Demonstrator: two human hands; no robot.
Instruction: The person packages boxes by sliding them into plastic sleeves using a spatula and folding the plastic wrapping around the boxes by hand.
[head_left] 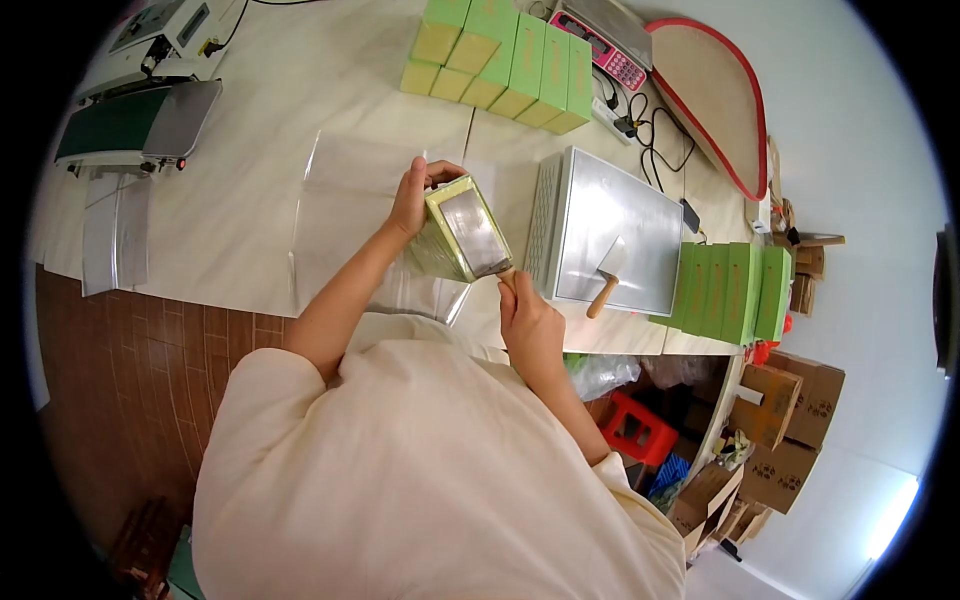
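Note:
My left hand [418,195] grips a green box [440,250] wrapped in clear film, tilted above the table. The box's end faces up, and a flat metal blade [475,233] lies against that end. The blade's wooden handle [508,278] is held in my right hand [530,325], close to the box's lower right corner. Beneath the box, sheets of clear film [340,220] are spread on the table. To the right, a second spatula with a wooden handle [602,297] rests on a metal hotplate [640,220].
Green boxes stand in rows at the back [540,75] and at the right [735,295]. A pink scale [600,50], cables [650,130] and a red-rimmed tray [710,100] are at the back right. A machine [140,125] stands at the left; a red stool [638,428] is below.

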